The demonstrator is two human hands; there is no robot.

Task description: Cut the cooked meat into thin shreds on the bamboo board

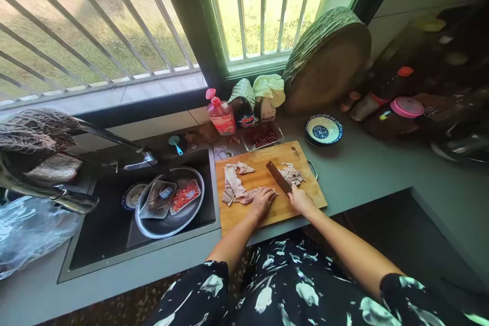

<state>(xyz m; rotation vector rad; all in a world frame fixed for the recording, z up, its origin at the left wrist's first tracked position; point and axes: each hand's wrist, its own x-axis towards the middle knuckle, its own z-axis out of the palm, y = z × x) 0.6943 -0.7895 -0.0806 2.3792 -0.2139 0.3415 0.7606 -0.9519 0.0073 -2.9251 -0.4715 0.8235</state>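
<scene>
A long strip of pale raw meat (234, 181) lies bent along the left side of the wooden cutting board (267, 216). My left hand (263, 202) rests on the strip's right end, fingers curled over it and holding it against the board. In my right hand (301, 200) is the handle of a kitchen knife (278, 177), its dark broad blade slanting up and left over the board. Just right of the blade sits a small pile of cut meat pieces (293, 174).
The sink (114, 244) at left holds a metal basin (168, 233) with two packaged foods. A clear tray of dark red meat (263, 136), a pink soap bottle (222, 118) and blue-white plates (324, 130) stand behind the board. A large round board (328, 66) leans by the window.
</scene>
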